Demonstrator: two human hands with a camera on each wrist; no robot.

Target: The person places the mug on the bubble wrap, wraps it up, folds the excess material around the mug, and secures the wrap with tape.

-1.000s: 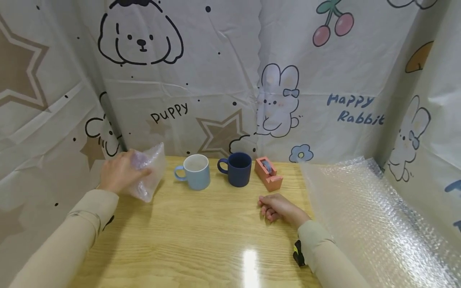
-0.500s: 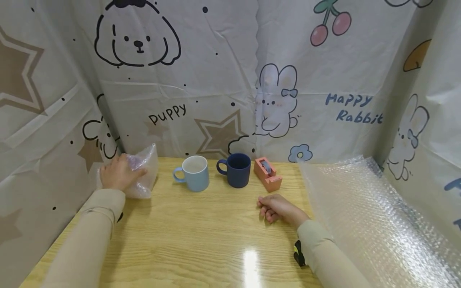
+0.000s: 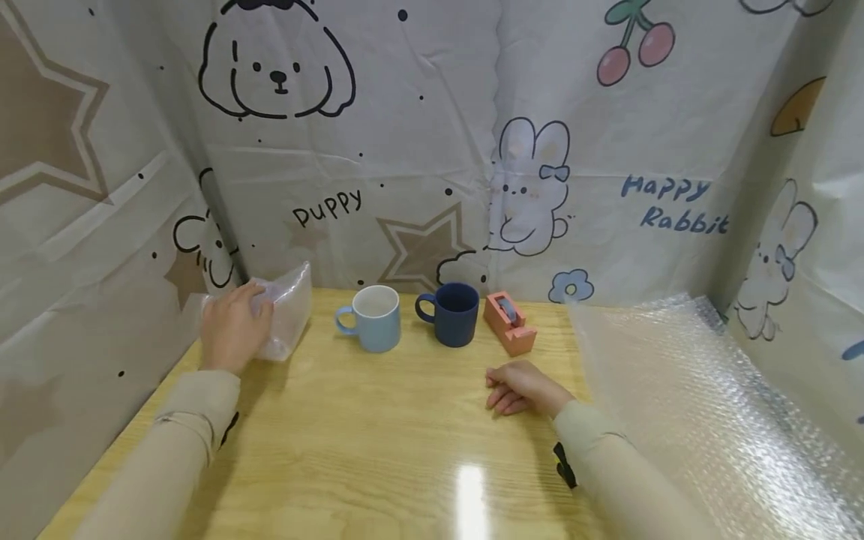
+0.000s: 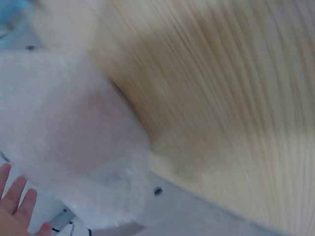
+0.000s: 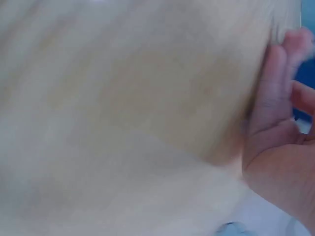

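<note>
At the table's far left stands a bubble-wrapped bundle (image 3: pixel 290 311), with a faint pinkish shape showing through the wrap in the left wrist view. My left hand (image 3: pixel 235 326) is just beside it; in the left wrist view its straight, spread fingers (image 4: pixel 24 204) lie apart from the wrap. What is inside cannot be made out. My right hand (image 3: pixel 523 388) rests on the wood with loosely bent fingers and holds nothing. Nearest to it is a coral tape dispenser (image 3: pixel 518 339). A light blue mug (image 3: pixel 379 331) and a dark blue mug (image 3: pixel 456 324) stand upright in a row beside the dispenser.
A large sheet of bubble wrap (image 3: pixel 682 397) covers the right side of the wooden table (image 3: pixel 364 442). A printed cloth (image 3: pixel 418 135) encloses the back and both sides.
My left hand has let go of the wrapped bundle, which now stands on the table at the left. The right hand has stayed nearly in place.
</note>
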